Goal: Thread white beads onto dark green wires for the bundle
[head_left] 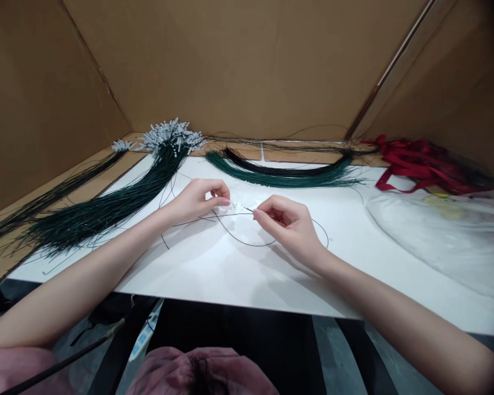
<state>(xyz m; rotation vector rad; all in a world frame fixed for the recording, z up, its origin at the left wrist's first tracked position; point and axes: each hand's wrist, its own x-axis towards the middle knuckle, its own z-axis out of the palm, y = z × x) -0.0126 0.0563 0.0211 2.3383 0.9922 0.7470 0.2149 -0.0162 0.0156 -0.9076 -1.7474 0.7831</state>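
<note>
My left hand [200, 198] rests on the white table [214, 269], fingers curled in a pinch beside a few small white beads [237, 206]. My right hand [288, 222] is pinched on the end of a thin dark wire [239, 238] that loops across the table between both hands. The wire tip points toward the beads at my left fingertips. Whether the left fingers hold a bead or the wire is hard to make out.
A large bundle of dark green wires with white bead tips [119, 203] fans out at the left. Green and black wire bundles [288, 173] lie at the back. Red ribbons [424, 164] and a clear plastic bag [440, 236] sit at right. Cardboard walls [247, 60] surround the table.
</note>
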